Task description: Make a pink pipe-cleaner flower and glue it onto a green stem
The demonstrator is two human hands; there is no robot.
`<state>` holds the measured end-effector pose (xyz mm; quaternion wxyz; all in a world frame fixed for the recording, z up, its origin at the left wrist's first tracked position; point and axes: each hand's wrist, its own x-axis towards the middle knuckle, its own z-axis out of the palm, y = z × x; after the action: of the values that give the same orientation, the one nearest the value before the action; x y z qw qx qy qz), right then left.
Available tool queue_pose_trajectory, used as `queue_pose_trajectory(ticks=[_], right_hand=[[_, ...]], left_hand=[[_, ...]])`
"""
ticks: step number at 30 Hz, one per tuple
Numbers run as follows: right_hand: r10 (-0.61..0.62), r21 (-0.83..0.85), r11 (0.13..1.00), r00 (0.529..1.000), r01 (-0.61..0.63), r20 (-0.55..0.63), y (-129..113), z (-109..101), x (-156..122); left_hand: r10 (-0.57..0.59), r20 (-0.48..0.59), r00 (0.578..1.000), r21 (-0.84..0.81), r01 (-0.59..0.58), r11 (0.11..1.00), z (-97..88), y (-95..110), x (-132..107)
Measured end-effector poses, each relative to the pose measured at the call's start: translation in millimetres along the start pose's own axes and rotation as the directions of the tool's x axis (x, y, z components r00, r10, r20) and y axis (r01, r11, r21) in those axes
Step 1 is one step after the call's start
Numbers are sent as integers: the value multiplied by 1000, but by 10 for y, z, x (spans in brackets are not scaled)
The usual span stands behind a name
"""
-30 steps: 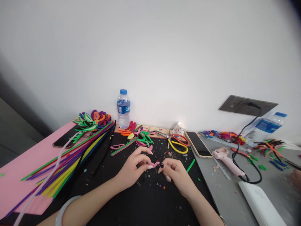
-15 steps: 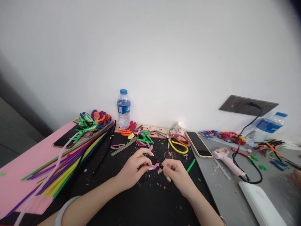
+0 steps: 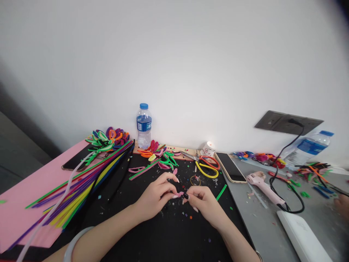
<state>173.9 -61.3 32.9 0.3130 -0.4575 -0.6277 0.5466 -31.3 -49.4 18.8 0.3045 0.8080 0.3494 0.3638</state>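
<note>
Between my hands, over the black mat, is a short pink pipe cleaner piece with a small black fuzzy piece at its right end. My left hand pinches the pink end between thumb and fingertips. My right hand is closed on the black piece with thumb and forefinger. Whether the black and pink parts are joined is too small to tell. Just beyond my left fingertips lies a pink loop. A thin wire ring rests beyond my right hand.
Scissors, a paper cup and a phone lie at the back right. A pink glue gun with a black cord sits farther right, near another person's hand. Pipe cleaners spread at left, by a water bottle.
My hands have drawn slightly closer together. The pink piece shows shorter between them, and the black piece has shifted a little left and down.
</note>
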Motion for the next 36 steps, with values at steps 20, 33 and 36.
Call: queue_pose_trajectory(ticks=[20,33,36], right_hand=[[29,-146,989,997,-17,76,-17,0,-22],[20,-83,996,999,-18,26,-9,-38,14],[0,0,1000,1000,0,-22,5,-35,20]], left_hand=[[91,108,990,164,-108,981,3,-2,-15],[19,25,999,67,-21,998,8,18,8],[-78,-35,996,-94,75,993,3,47,34]])
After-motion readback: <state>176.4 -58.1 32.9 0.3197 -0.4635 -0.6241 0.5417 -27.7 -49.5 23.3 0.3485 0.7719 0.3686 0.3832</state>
